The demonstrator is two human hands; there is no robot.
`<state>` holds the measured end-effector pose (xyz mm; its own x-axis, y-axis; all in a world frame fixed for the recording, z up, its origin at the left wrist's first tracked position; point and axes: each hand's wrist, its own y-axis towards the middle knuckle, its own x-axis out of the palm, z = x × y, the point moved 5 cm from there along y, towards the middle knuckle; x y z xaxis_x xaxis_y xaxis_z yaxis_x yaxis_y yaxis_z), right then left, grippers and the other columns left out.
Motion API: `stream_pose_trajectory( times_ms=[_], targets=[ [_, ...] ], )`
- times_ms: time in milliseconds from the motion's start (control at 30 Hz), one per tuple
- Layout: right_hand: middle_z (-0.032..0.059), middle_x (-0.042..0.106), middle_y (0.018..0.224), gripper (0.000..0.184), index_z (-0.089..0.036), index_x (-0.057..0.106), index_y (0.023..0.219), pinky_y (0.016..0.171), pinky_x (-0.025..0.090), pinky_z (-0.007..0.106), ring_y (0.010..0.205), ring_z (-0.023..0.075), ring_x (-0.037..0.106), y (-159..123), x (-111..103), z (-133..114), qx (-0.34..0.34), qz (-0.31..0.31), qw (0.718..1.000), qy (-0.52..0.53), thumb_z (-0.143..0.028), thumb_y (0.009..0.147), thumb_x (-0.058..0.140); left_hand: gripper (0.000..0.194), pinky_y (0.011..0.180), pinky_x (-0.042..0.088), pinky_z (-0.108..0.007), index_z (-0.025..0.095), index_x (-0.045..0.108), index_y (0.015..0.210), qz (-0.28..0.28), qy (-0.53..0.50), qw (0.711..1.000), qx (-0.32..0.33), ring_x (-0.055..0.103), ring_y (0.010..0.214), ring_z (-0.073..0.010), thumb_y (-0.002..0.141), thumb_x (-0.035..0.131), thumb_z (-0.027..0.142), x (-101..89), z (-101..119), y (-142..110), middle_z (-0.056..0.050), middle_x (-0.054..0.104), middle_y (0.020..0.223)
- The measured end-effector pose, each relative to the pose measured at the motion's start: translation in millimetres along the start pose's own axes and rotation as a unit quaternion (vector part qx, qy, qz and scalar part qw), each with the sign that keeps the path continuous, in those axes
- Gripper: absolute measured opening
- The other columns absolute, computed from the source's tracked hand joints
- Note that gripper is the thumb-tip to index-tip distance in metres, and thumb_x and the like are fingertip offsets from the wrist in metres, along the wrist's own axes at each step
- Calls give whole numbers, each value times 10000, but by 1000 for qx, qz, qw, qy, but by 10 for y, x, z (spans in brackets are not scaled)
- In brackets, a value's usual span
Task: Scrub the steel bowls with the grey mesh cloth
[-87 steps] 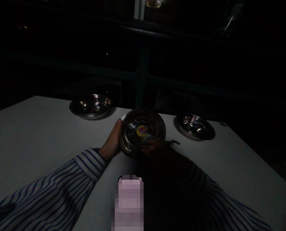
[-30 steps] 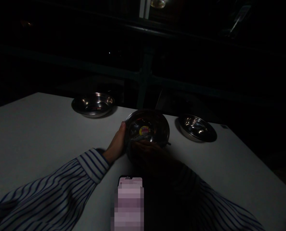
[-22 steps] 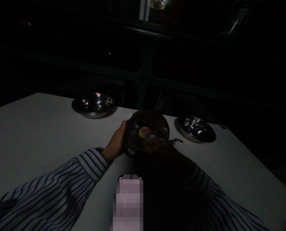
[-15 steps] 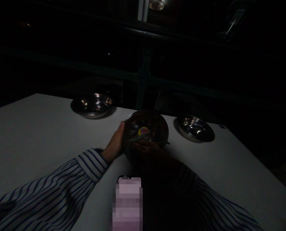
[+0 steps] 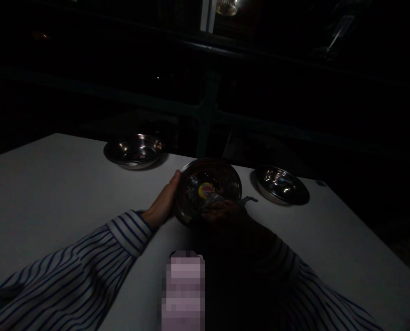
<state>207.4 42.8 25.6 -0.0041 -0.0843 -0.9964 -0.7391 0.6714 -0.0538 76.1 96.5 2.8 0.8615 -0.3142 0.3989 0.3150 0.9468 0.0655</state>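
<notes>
A shiny metal bowl (image 5: 222, 177) with a round yellow and pink sticker inside is tilted toward me at the middle of the table. My left hand (image 5: 163, 202) grips its left rim, thumb on the edge and the other fingers hidden behind. In dark shadow, my right hand (image 5: 227, 218) is closed on a grey cloth (image 5: 217, 197) and presses it against the lower right of the bowl's inside. One end of the cloth sticks out to the right past the rim.
Another metal bowl (image 5: 134, 151) stands at the table's far left edge, and a further metal bowl (image 5: 282, 185) at the far right. A phone (image 5: 187, 289) with a blurred-out screen lies near me on the white table (image 5: 70, 184). Beyond the table it is very dark.
My right hand has moved the cloth rightward across the inside of the bowl, uncovering its lower left part. My left hand still holds the rim.
</notes>
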Motion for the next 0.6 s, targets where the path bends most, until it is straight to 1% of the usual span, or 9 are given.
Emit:
stream_pose_trajectory(
  times_ms=[100, 200, 300, 333, 467, 533, 600],
  targets=[
    [102, 591, 1177, 326, -147, 564, 1122, 872, 374, 432, 1112, 252, 486, 7, 27, 7, -6, 6, 1000, -2, -256, 820, 503, 575, 1015, 335, -418, 177, 620, 1110, -10, -48, 998, -46, 528, 1130, -281, 808, 366, 596, 59, -5, -32, -73, 675, 1084],
    [105, 595, 1145, 322, -144, 542, 1131, 832, 402, 372, 1050, 225, 519, 10, 35, 24, -10, 27, 1000, 13, -218, 821, 497, 554, 1042, 296, -411, 175, 609, 1127, -12, -58, 997, -43, 506, 1156, -277, 810, 395, 575, 47, -57, -28, -72, 672, 1091],
    [102, 605, 1098, 272, -142, 547, 1090, 837, 404, 355, 1019, 216, 530, 28, 7, -2, -25, 63, 997, 29, -207, 833, 486, 551, 1070, 248, -397, 202, 586, 1158, -3, -59, 998, -7, 470, 1194, -261, 801, 412, 583, 24, -110, 5, -55, 659, 1122],
    [101, 607, 1081, 263, -142, 543, 1085, 840, 405, 353, 1010, 215, 533, 41, -6, -22, -28, 76, 996, 38, -205, 838, 481, 566, 1076, 235, -397, 207, 585, 1157, -5, -63, 998, -6, 456, 1208, -259, 793, 405, 601, 32, -130, 14, -53, 655, 1128],
    [92, 603, 1015, 272, -153, 496, 1126, 790, 444, 308, 939, 187, 557, 133, -35, -118, -15, 140, 985, 102, -193, 861, 447, 630, 1089, 201, -415, 198, 609, 1112, -23, -94, 994, -41, 410, 1244, -267, 770, 357, 663, 115, -184, 13, -63, 657, 1122],
    [102, 596, 1020, 258, -155, 502, 1112, 805, 447, 316, 938, 193, 557, 184, -36, -168, -5, 175, 979, 105, -200, 866, 442, 626, 1090, 201, -415, 201, 627, 1075, -19, -103, 993, -55, 408, 1245, -268, 767, 347, 669, 140, -187, -6, -60, 669, 1097],
    [109, 592, 1035, 237, -157, 518, 1085, 833, 439, 336, 951, 204, 553, 220, -33, -209, 0, 195, 976, 94, -203, 865, 443, 624, 1087, 210, -416, 205, 640, 1046, -12, -103, 992, -70, 418, 1237, -270, 764, 342, 676, 147, -191, -24, -56, 681, 1069]
  ],
)
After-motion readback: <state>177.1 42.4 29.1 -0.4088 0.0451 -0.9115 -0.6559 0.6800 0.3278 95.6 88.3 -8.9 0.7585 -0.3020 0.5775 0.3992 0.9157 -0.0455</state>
